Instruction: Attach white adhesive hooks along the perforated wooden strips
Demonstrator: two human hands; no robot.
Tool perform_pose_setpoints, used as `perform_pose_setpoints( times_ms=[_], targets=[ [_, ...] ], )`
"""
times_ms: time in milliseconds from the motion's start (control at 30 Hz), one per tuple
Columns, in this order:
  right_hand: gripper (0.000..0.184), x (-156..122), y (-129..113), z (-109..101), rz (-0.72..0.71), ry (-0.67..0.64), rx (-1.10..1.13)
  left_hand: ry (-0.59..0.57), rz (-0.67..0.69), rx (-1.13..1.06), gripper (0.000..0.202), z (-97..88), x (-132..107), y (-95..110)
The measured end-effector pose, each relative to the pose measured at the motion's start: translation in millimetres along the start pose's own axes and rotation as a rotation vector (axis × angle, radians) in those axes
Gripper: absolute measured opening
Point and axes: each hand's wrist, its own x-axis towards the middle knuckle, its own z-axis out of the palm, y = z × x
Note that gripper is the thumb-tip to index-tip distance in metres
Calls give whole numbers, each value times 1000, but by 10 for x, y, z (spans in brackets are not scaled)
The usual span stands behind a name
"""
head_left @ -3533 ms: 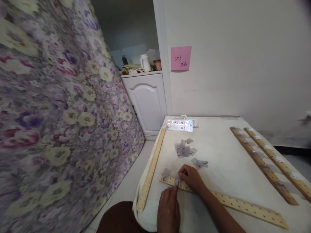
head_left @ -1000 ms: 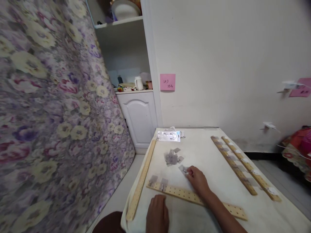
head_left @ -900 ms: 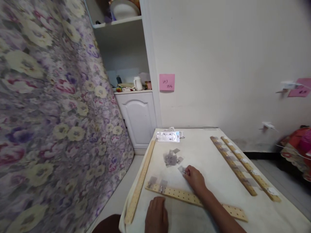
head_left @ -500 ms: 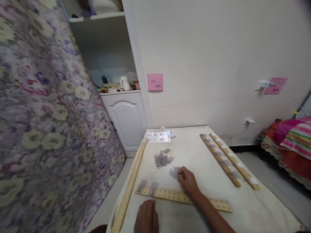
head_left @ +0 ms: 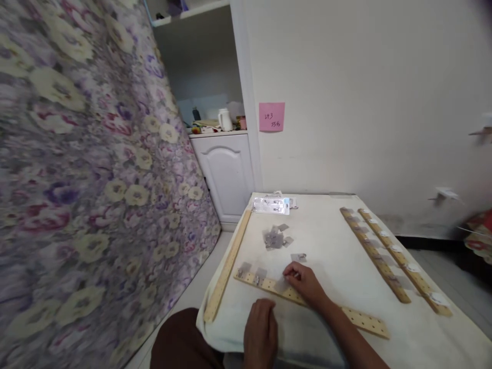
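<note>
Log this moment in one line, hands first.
Right hand: pinching clear tag over wooden strip; Left hand: beside strip, nothing visibly held; Strip: two tags at left end; Tag pile: beyond strip

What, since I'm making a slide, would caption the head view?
Right hand pinching a small see-through piece at a holed wooden strip, left hand near its front edge.

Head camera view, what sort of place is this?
Probably a room in a home: a floral curtain hangs on the left, a white jug stands on a cabinet, and the table looks cloth-covered.
</note>
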Motion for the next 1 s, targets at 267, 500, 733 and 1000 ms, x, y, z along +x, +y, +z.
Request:
perform_pose_setpoints(
  times_ms=[267, 500, 733, 1000],
  targets=[
    [11, 25, -56, 115, -5, -10, -10, -4, -134, -76, 19, -14, 34, 57],
    [9, -28, -80, 84, 59, 16, 44, -20, -265, -187, 21, 14, 186, 191],
    [7, -43, -115, 80, 51, -33, 41, -49, -349, -235, 25, -30, 210, 306],
    [5, -87, -156, 80, -37, -162, 7, 12, -384, -308, 28, 28, 232, 238]
  ],
)
